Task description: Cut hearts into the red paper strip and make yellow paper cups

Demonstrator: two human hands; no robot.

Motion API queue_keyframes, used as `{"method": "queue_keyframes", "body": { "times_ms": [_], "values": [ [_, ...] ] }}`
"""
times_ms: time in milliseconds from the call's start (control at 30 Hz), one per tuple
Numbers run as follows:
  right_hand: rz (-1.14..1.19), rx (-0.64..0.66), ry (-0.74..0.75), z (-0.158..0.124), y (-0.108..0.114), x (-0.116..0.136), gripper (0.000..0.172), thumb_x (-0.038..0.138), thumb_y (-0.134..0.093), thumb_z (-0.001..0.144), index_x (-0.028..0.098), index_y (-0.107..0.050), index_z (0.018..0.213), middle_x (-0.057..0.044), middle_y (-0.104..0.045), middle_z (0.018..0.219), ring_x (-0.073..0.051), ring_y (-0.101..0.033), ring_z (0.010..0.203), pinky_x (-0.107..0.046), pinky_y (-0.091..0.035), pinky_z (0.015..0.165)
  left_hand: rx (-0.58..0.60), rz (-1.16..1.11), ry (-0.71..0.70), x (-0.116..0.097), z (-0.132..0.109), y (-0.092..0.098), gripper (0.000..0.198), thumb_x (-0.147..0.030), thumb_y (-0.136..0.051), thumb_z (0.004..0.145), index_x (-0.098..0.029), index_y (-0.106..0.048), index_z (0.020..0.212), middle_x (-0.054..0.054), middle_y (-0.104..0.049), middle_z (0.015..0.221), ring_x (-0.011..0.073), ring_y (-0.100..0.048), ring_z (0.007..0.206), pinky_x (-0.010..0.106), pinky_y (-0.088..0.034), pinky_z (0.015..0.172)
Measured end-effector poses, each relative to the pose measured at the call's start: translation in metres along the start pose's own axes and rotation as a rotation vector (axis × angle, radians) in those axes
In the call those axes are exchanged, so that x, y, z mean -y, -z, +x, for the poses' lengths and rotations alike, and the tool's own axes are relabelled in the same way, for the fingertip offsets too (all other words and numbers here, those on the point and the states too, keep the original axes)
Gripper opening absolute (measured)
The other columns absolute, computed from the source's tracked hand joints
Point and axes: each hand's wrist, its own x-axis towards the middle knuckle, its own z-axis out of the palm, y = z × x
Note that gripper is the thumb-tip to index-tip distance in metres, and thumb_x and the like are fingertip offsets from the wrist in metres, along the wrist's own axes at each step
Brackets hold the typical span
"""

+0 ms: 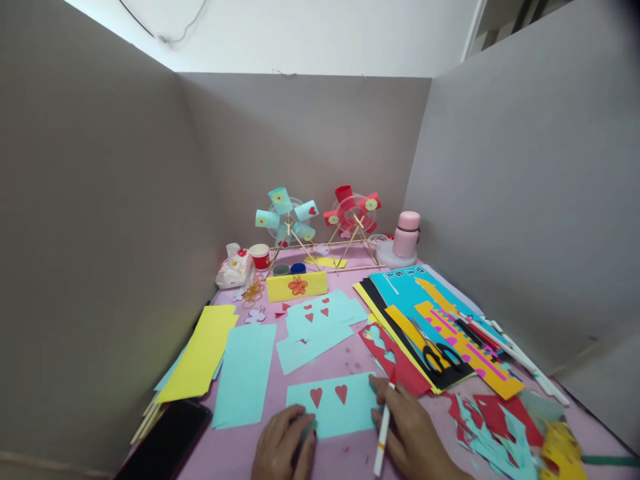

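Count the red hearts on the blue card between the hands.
2: left heart, by the left hand; right heart, near the middle of the card. That hand and the right hand cover parts of it, so more may be hidden.

The left hand (284,443) is bare, with a dark red spot (315,434) at the thumb's tip, seemingly its nail; the right hand (411,430) is bare to the wrist

The right hand (409,427) hides part of the light-blue rectangular paper card (334,415) from me; at the bottom, my view cuts off the glossy black rectangular phone (166,440).
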Motion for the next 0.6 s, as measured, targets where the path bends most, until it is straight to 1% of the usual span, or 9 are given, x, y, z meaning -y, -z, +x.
{"method": "queue_keyframes", "body": {
  "times_ms": [67, 133, 167, 233, 333, 433, 500, 600],
  "values": [
    [-0.005, 0.039, -0.032, 0.003, -0.005, 0.0, 0.054, 0.015, -0.049, 0.084, 0.02, -0.034, 0.135, -0.011, -0.067, 0.098, -0.028, -0.065, 0.089, -0.041, -0.055, 0.077, 0.01, 0.033, 0.148, 0.008, 0.002, 0.004, 0.031, -0.033, -0.054, 0.088, -0.023, -0.06, 0.116, 0.011, -0.063, 0.115, 0.0267, -0.061, 0.107, 0.038, -0.053, 0.088],
    [-0.027, 0.094, -0.061, 0.009, -0.005, -0.001, 0.058, 0.016, -0.054, 0.081, 0.018, -0.032, 0.135, -0.012, -0.066, 0.1, -0.03, -0.063, 0.093, -0.044, -0.053, 0.079, 0.078, 0.051, 0.245, 0.014, 0.007, 0.007, 0.04, -0.036, -0.053, 0.087, -0.019, -0.055, 0.124, 0.013, -0.06, 0.121, 0.0293, -0.057, 0.113, 0.043, -0.05, 0.091],
    [-0.045, 0.125, -0.074, 0.013, -0.005, -0.001, 0.059, 0.016, -0.057, 0.079, 0.017, -0.034, 0.133, -0.013, -0.066, 0.102, -0.031, -0.062, 0.094, -0.046, -0.052, 0.08, 0.118, 0.052, 0.272, 0.015, 0.012, 0.009, 0.043, -0.037, -0.054, 0.086, -0.018, -0.054, 0.125, 0.014, -0.059, 0.122, 0.0304, -0.056, 0.114, 0.045, -0.049, 0.092],
    [-0.077, 0.196, -0.105, 0.024, -0.001, 0.001, 0.054, 0.014, -0.062, 0.073, 0.016, -0.043, 0.124, -0.014, -0.065, 0.104, -0.033, -0.06, 0.094, -0.047, -0.051, 0.08, 0.208, 0.039, 0.305, 0.015, 0.024, 0.013, 0.046, -0.036, -0.058, 0.081, -0.018, -0.055, 0.124, 0.014, -0.06, 0.12, 0.032, -0.055, 0.113, 0.047, -0.047, 0.093],
    [-0.097, 0.294, -0.167, 0.04, 0.005, 0.009, 0.041, 0.012, -0.067, 0.069, 0.017, -0.052, 0.107, -0.014, -0.064, 0.103, -0.033, -0.059, 0.093, -0.046, -0.049, 0.078, 0.338, 0.02, 0.375, 0.007, 0.045, 0.022, 0.047, -0.028, -0.063, 0.071, -0.017, -0.058, 0.116, 0.014, -0.06, 0.115, 0.0325, -0.054, 0.11, 0.045, -0.045, 0.093],
    [-0.081, 0.334, -0.214, 0.051, 0.009, 0.015, 0.038, 0.01, -0.068, 0.064, 0.019, -0.052, 0.097, -0.012, -0.063, 0.099, -0.032, -0.058, 0.091, -0.043, -0.047, 0.077, 0.423, 0.023, 0.436, -0.002, 0.062, 0.029, 0.037, -0.021, -0.062, 0.063, -0.017, -0.059, 0.1, 0.011, -0.059, 0.104, 0.0311, -0.055, 0.102, 0.043, -0.044, 0.089],
    [-0.059, 0.329, -0.244, 0.052, 0.009, 0.015, 0.038, 0.008, -0.067, 0.061, 0.021, -0.05, 0.092, -0.01, -0.062, 0.096, -0.031, -0.057, 0.089, -0.041, -0.047, 0.074, 0.439, 0.016, 0.439, -0.005, 0.066, 0.031, 0.027, -0.019, -0.06, 0.061, -0.018, -0.056, 0.088, 0.009, -0.058, 0.098, 0.0292, -0.055, 0.096, 0.04, -0.044, 0.085],
    [0.044, 0.295, -0.249, 0.048, 0.003, 0.006, 0.037, 0.007, -0.062, 0.059, 0.023, -0.048, 0.089, -0.007, -0.062, 0.092, -0.028, -0.057, 0.087, -0.038, -0.047, 0.072, 0.403, -0.026, 0.428, -0.003, 0.064, 0.03, 0.023, -0.018, -0.06, 0.059, -0.021, -0.05, 0.079, 0.006, -0.057, 0.093, 0.0267, -0.055, 0.092, 0.036, -0.044, 0.082]
  ]
}}
